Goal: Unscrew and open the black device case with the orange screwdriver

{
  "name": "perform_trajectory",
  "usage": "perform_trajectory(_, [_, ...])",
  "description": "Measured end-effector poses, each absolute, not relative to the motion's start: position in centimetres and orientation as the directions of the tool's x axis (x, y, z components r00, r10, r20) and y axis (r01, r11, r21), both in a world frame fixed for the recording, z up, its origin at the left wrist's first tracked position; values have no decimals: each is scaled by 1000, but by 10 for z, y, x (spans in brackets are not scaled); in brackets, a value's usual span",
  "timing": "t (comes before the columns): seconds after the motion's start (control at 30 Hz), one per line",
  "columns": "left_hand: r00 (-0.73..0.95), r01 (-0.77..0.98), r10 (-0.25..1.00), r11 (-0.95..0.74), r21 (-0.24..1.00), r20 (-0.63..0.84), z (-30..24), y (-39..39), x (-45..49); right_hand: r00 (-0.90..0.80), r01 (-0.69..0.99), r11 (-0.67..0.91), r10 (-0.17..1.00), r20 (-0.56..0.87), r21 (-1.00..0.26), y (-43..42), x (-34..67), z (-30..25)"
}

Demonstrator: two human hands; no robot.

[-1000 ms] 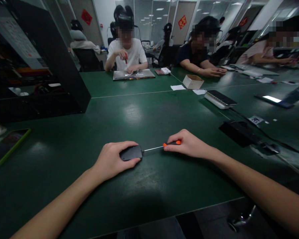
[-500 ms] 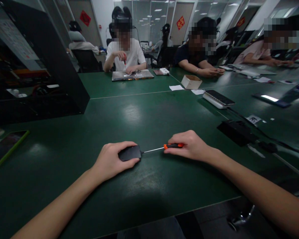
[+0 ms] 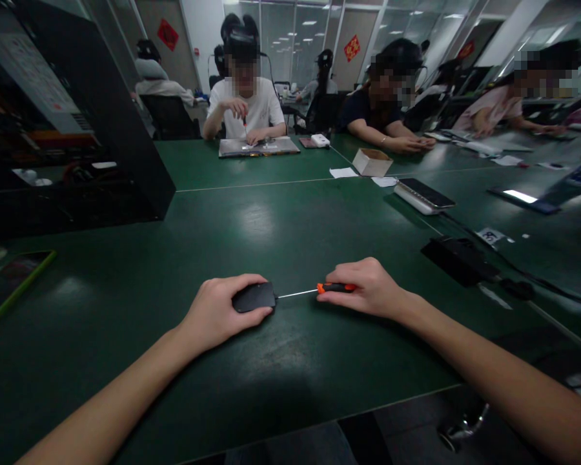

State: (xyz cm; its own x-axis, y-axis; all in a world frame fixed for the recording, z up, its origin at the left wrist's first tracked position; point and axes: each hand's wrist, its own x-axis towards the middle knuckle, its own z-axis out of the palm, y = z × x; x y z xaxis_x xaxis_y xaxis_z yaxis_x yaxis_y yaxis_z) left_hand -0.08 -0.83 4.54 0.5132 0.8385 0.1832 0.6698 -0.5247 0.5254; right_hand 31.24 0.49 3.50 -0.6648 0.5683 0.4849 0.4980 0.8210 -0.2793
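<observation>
On the green table (image 3: 271,239), my left hand (image 3: 217,309) is closed round a flat black block with rounded corners (image 3: 254,298), its thumb and fingers along opposite edges. What the block is, I cannot tell. My right hand (image 3: 363,289) grips the orange and black handle of a screwdriver (image 3: 337,287). Its thin metal shaft lies nearly level and points left. The tip meets the block's right edge; whether it sits in a hole there is too small to see.
A black cabinet (image 3: 126,129) stands at left, near a green-edged phone (image 3: 24,284). At right are a black adapter (image 3: 458,258) with cables, a dark phone on a white block (image 3: 423,195) and a small box (image 3: 372,161). Co-workers sit across the table, one holding a screwdriver.
Both hands keep nearly the same place and hold. The right hand and screwdriver handle sit very slightly lower; the camera view has shifted a little.
</observation>
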Motion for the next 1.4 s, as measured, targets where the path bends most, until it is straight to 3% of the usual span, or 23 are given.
perform_trajectory(0.27, [501,660,837,-535,528,221,42,-8,-1,-668,542,759,649,364,-361,-8,269,18])
perform_trajectory(0.5, [484,630,836,-539,559,260,38,-8,-2,-647,542,753,657,387,-372,-15,255,10])
perform_trajectory(0.77, [674,592,738,-549,589,10,74,8,-29,-634,516,794,606,480,-321,-13,273,12])
perform_trajectory(1.0, [586,612,793,-566,553,164,53,6,-20,-621,533,804,583,524,-263,-13,276,14])
perform_trajectory(1.13, [538,603,804,-577,551,253,45,5,-18,-614,574,796,574,541,-192,-12,277,15])
perform_trajectory(1.33, [488,559,811,-575,597,323,34,5,-12,-692,599,793,441,571,113,-13,278,22])
perform_trajectory(1.4, [495,536,803,-583,611,332,31,5,-9,-704,592,789,407,581,165,-13,276,23])
